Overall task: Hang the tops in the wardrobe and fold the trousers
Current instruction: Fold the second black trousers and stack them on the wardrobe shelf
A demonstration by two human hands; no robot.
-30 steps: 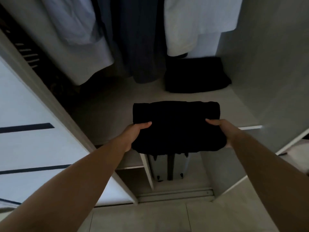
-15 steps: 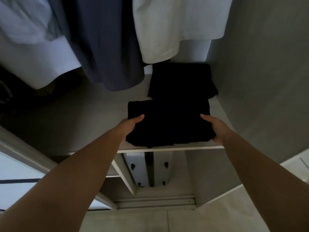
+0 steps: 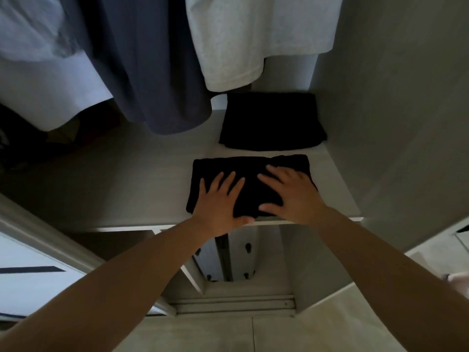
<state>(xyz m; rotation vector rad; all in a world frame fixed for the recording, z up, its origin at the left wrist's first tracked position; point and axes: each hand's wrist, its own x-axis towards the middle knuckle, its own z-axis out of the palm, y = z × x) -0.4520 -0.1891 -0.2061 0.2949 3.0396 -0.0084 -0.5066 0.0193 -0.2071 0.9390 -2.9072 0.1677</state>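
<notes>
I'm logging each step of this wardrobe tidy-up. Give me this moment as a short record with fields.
left hand: flat, fingers spread, pressing the near folded trousers
right hand: flat on the same trousers
near folded trousers: black, on the shelf by its front edge
far folded garment: black, behind them on the shelf, a narrow gap between
hanging above: pale top left, dark blue top middle, white top right
</notes>
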